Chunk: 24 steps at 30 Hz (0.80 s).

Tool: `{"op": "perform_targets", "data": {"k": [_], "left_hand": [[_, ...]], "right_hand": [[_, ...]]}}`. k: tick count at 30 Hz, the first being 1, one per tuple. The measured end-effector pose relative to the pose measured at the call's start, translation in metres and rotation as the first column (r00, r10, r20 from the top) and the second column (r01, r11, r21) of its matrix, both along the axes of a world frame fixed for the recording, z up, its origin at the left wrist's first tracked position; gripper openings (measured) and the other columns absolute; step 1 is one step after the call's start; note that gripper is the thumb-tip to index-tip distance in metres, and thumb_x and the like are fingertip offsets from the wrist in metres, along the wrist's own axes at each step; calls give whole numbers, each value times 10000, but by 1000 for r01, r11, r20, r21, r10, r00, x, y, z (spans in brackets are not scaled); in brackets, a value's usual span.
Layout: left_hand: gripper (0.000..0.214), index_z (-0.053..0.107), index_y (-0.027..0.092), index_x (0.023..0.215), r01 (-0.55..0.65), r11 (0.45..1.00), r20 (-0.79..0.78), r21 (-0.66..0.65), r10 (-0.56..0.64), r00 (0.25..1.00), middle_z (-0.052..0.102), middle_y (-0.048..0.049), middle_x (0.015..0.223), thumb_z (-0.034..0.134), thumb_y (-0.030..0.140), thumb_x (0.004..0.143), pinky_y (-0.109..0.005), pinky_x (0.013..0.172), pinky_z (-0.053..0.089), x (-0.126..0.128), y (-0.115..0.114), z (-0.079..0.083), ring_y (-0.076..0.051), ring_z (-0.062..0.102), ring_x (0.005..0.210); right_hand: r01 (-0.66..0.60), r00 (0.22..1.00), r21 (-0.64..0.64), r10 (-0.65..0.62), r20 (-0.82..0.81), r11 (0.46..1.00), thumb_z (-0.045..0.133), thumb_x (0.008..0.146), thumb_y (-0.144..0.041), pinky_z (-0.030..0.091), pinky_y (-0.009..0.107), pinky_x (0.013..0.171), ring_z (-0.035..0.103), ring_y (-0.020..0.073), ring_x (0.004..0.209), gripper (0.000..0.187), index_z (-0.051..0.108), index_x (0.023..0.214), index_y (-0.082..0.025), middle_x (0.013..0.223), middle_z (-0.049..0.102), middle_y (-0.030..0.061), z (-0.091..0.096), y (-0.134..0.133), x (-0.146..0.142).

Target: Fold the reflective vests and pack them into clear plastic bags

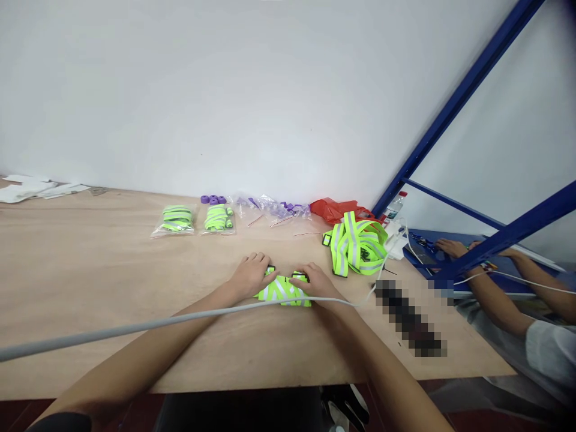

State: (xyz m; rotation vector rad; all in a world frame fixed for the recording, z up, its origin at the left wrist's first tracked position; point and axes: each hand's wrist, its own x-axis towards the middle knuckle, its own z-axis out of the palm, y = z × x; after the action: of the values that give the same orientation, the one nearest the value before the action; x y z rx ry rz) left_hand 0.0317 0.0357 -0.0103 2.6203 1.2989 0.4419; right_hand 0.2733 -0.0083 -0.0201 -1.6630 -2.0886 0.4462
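Note:
A folded bundle of neon-green reflective strap (282, 290) with silver stripes and black buckles lies on the table in front of me. My left hand (252, 276) grips its left end, near a black buckle. On the opposite end, my right hand (317, 281) holds the strap with the thumb over the top, beside another black buckle. A white cable (189, 318) runs across the view in front of both forearms and the bundle. To the right of my right hand is a loose heap of the same reflective strap (355, 246).
Behind are two bagged strap bundles (177, 218), (218, 218), purple rolls (212, 199), clear plastic bags (270, 209) and a red bag (337, 210). Papers (31, 189) lie far left. A blue metal frame (459, 102) stands right; beyond it are a co-worker's arms (504, 300). A blurred dark object (411, 318) lies near right.

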Motion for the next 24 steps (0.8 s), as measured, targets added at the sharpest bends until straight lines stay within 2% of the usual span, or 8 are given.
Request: {"op": "perform_targets", "data": {"k": [4,7,14,24], "left_hand": [[298,628,186,1054,16,1000,8,3,-16,1000,686,-98,1074,510,459,1022,-402,922,448,0,0,0,-279,614,1063],[263,622,193,1028,15,1000,12,19,-15,1000,682,-87,1052,530,440,1019,-378,876,464,0,-1,-1,-265,629,1013],[207,606,199,997,16,997,-2,78,-16,1000,651,-77,1062,550,397,1025,-353,835,482,0,-6,-3,-254,625,1019],[170,565,207,970,45,994,-20,97,-43,999,648,-61,1021,523,355,1040,-335,788,472,-2,-12,-7,-238,632,965]], "right_hand": [[-21,1000,-20,21,-8,1000,728,883,-387,490,335,838,634,225,936,220,646,959,-197,980,678,44,8,3,-2],[-16,1000,-26,16,-10,1000,710,897,-377,486,316,797,635,213,900,205,621,960,-203,951,671,28,10,2,-4],[54,998,-1,-54,27,999,699,904,-372,458,356,904,611,254,1048,206,628,993,-200,1062,640,77,6,-5,-7],[46,998,-40,-44,39,998,732,861,-367,450,309,766,615,215,887,214,586,844,-212,929,634,34,13,-1,-7]]}}
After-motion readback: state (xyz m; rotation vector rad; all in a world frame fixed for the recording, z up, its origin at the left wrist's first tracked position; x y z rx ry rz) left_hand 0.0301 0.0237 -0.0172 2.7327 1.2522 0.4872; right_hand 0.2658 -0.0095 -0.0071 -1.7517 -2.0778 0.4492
